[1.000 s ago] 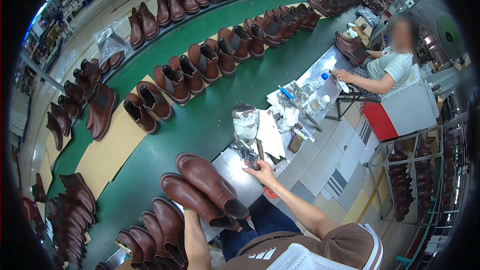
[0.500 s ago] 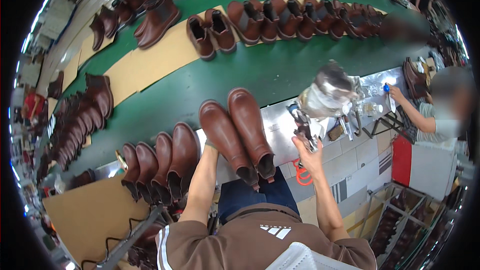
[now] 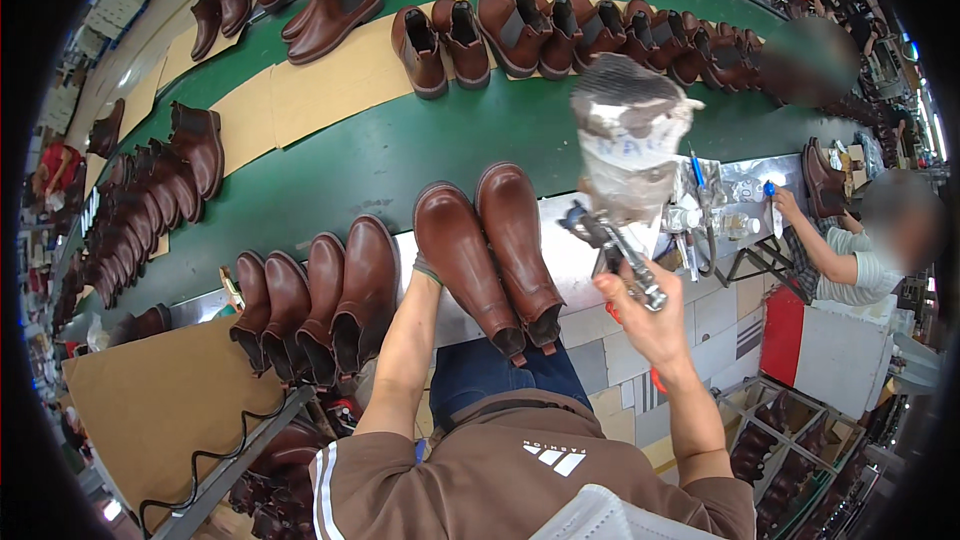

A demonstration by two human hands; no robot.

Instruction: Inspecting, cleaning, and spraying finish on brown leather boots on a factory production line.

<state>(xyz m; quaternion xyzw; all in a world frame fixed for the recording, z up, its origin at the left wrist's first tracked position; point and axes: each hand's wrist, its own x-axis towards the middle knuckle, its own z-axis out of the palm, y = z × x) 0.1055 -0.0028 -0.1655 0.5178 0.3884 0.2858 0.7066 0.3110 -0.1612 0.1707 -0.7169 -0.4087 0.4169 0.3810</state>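
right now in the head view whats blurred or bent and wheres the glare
In the head view, the fisheye lens bends the green conveyor belt into an arc and leaves black corners; the paper-wrapped metal spray gun in the right hand is slightly soft; overhead light puts shiny highlights on the toes of the pair of glossy brown leather ankle boots; the seated co-worker's face is blurred out.

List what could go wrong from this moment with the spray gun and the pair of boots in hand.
1. The pair of brown boots juts past the bench edge, held up only by the left hand, mostly hidden beneath; they might tip or drop.
2. The right hand holds the spray gun with its wrapped cup close to the boots; a stray burst may mark the leather.
3. A seated co-worker is nearby; overspray might drift there.
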